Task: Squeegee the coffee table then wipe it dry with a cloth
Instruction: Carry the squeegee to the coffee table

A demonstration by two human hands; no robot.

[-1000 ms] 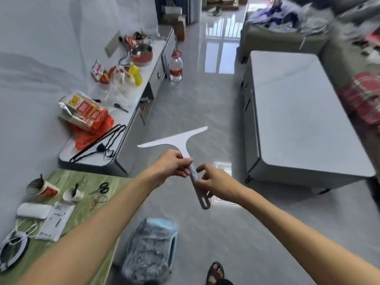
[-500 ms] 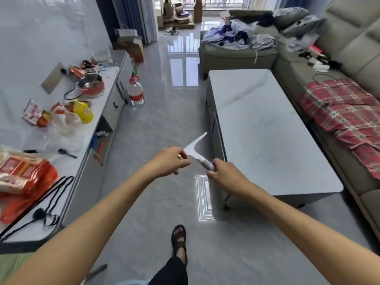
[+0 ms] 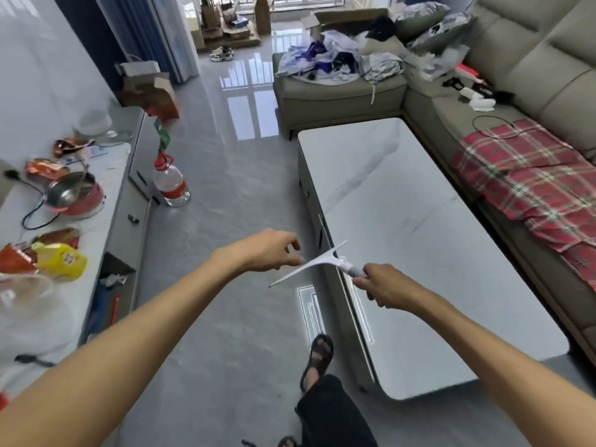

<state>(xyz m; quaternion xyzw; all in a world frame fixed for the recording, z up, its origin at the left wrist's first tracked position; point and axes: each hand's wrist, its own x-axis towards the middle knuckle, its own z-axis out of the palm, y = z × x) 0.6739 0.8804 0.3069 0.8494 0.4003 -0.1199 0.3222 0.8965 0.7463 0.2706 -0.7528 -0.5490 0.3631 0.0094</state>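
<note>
Floor (image 3: 225, 195): grey glossy tile with window glare at the far end.

Sofa (image 3: 522, 69): L-shaped, beige, running along the right side and across the far end. A clothes pile (image 3: 338, 59) sits on the far section. A red plaid blanket (image 3: 532, 185) is spread on the right section, just beside the counter.

Counter (image 3: 403, 221): long pale marbled top with rounded corners, lying lengthwise ahead of me to my right, between the floor strip and the sofa.

Side counter (image 3: 113, 169): white, against the left wall and well apart from the counter. It carries a red pot (image 3: 74, 195) with a black cord, snack bags and a yellow bottle (image 3: 61, 261).

Water jug (image 3: 171, 185): clear with a red cap, upright on the floor at the foot of the side counter.

My foot (image 3: 317, 356): in a black sandal, on the floor close to the counter's near left edge.

Squeegee (image 3: 319, 261): white, T-shaped, held in the air in front of me. The blade is slanted, low end to the left over the floor, high end to the right across the counter's left edge. The handle points toward my right side.

Right grip (image 3: 387, 288): fingers curled round the squeegee handle, holding it alone.

Left grip (image 3: 267, 250): fingers spread and relaxed, holding nothing, just beside the blade's left half. One fingertip is very near the blade, and I cannot tell whether it touches.
</note>
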